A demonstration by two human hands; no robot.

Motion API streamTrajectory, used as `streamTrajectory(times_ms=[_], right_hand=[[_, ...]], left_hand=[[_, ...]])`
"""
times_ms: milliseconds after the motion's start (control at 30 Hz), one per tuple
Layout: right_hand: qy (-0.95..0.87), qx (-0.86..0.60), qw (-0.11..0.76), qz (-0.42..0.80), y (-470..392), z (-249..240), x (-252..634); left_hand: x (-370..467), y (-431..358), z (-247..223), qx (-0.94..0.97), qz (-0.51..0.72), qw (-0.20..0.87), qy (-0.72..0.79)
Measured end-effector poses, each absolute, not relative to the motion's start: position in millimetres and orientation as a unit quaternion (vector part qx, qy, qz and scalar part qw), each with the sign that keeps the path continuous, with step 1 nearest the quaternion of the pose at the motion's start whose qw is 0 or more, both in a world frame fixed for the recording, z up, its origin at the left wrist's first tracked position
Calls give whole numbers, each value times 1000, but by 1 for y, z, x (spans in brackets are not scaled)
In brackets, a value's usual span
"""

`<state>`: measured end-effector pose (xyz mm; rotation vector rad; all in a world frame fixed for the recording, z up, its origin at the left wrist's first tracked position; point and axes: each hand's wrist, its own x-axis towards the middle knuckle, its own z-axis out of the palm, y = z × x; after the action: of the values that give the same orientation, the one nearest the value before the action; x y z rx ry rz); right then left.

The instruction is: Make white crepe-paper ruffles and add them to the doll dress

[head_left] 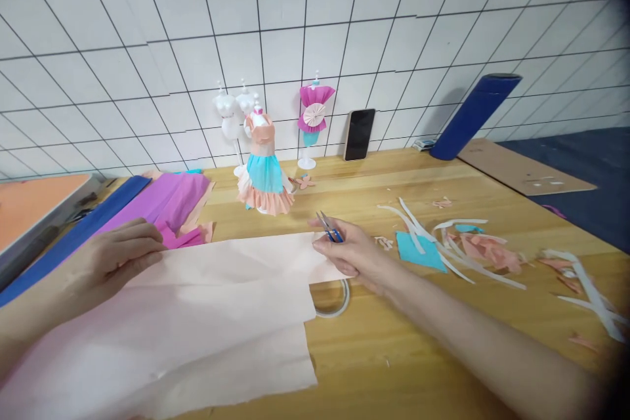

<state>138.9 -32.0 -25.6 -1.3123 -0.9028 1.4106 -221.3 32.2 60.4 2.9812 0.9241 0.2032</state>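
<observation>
A large sheet of pale pink crepe paper [236, 321] covers the near left of the table, its right edge uneven. My left hand [121, 252] is closed, pinching the sheet's far edge. Held in my right hand [352, 249] is a small pair of scissors with blue handles [335, 231], blades pointing up and left. The same hand is at the paper's upper right corner, with thumb and fingers against it. Partly under the paper shows a white ring, perhaps a tape roll [347, 298].
Mini mannequins stand at the back: one in a peach and turquoise dress [266, 174], one in magenta [315, 111], others bare white [226, 108]. A phone [360, 134] and blue cylinder [475, 118] lean on the wall. Paper scraps [492, 249] lie right; magenta paper [157, 200] lies left.
</observation>
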Motion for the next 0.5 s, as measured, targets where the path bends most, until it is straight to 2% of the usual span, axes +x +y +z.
streamTrajectory(times_ms=[167, 367, 500], right_hand=[[-357, -524, 494, 595, -19, -27, 145], [-352, -508, 485, 619, -16, -28, 152], [-348, -498, 473, 638, -12, -35, 150]], left_hand=[[-216, 46, 61, 947, 82, 8, 311], [-211, 51, 52, 945, 180, -70, 263], [-218, 48, 47, 931, 244, -33, 268]])
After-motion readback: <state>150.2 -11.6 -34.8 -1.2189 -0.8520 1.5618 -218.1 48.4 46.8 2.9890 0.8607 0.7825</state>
